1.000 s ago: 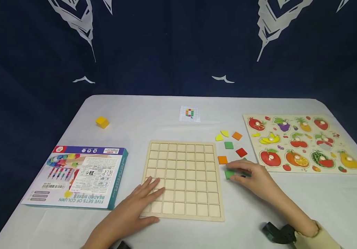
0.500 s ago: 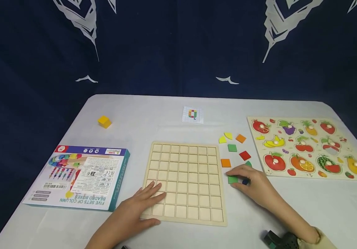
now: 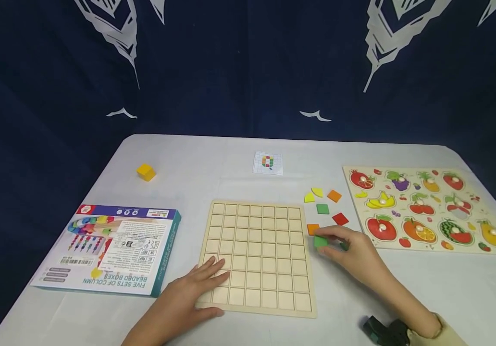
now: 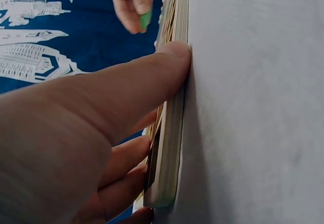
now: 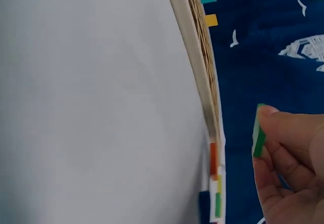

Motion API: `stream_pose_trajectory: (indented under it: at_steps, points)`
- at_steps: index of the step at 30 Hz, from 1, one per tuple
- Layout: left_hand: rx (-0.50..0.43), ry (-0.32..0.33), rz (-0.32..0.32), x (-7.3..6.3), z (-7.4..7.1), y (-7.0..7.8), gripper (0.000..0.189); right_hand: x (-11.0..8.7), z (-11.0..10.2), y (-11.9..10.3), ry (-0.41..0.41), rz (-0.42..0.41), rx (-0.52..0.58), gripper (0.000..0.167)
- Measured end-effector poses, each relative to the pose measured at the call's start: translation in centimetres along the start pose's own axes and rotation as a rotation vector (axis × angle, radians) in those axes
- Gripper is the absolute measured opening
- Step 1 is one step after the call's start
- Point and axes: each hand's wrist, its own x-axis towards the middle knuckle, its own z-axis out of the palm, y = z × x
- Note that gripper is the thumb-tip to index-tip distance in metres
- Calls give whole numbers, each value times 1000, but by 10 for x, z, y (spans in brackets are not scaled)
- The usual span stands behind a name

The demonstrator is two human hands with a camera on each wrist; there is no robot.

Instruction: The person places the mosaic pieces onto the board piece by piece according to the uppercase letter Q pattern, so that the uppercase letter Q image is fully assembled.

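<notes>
A wooden grid board [image 3: 256, 259] with raised lines lies flat before me. My left hand [image 3: 189, 295] rests on its lower left corner, fingers stretched over the squares. In the left wrist view the thumb [image 4: 172, 57] lies against the board's side edge. Just right of the board, my right hand [image 3: 353, 252] pinches a green square tile [image 3: 320, 241] between thumb and fingers. The right wrist view has this green tile [image 5: 259, 133] tilted up on edge and off the table. Part of a dark green piece [image 3: 344, 246] shows beside the right hand, partly hidden by it.
Loose tiles lie beyond the right hand: orange [image 3: 334, 195], red [image 3: 341, 219], green [image 3: 323, 209] and yellow curved ones [image 3: 317, 192]. A fruit puzzle [image 3: 386, 235] lies right, a box [image 3: 114, 250] left. A yellow block [image 3: 146, 172] and a pattern card [image 3: 267, 163] are farther back.
The right hand has lifted the green square tile off the table and shifted it slightly towards the board. The left hand stays on the board's corner.
</notes>
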Motion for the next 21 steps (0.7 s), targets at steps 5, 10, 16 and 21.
stream_pose_trajectory:
  at_steps: [5,10,16,21]
  points:
    - [8,2,2,0,0,0,66,17,6,-16,-11,-69,87,36]
    - [8,1,6,-2,1,-1,65,33,21,-32,-26,-78,125,33]
    - [24,21,23,-1,1,-1,65,47,39,-39,-96,-46,237,30]
    - [19,15,19,0,0,1,65,50,49,-41,-138,9,262,29]
